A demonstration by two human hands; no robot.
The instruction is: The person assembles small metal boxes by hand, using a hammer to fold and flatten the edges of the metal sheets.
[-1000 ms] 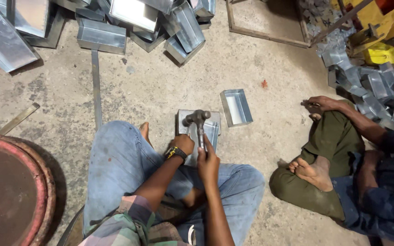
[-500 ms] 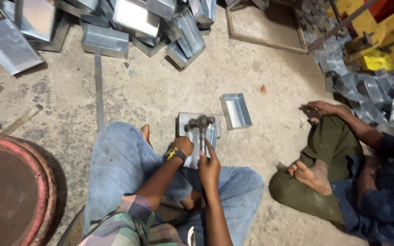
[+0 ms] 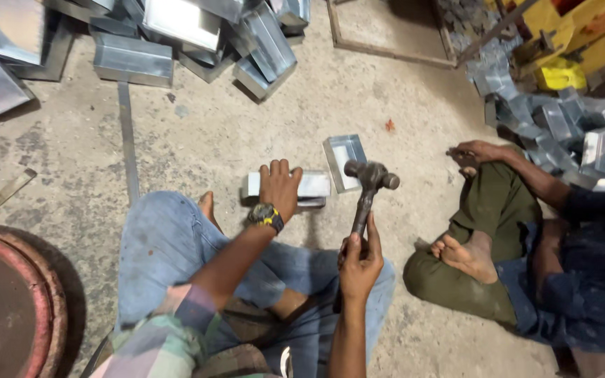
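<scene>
The folded sheet-metal box (image 3: 295, 187) lies on the concrete floor (image 3: 197, 140) directly ahead of the person's knees. The left hand (image 3: 279, 187) rests flat on top of it, fingers spread, pressing it down. The right hand (image 3: 360, 262) is closed around the handle of a ball-peen hammer (image 3: 367, 192), just right of the box. One second earlier the hammer head sat over the box with both hands close together; now it is lifted clear to the right, so the workpiece appears ready to be struck again or repositioned. A second open metal tray (image 3: 344, 159) stands just beyond the hammer head. A seated co-worker's hand (image 3: 474, 154) rests further right.
</scene>
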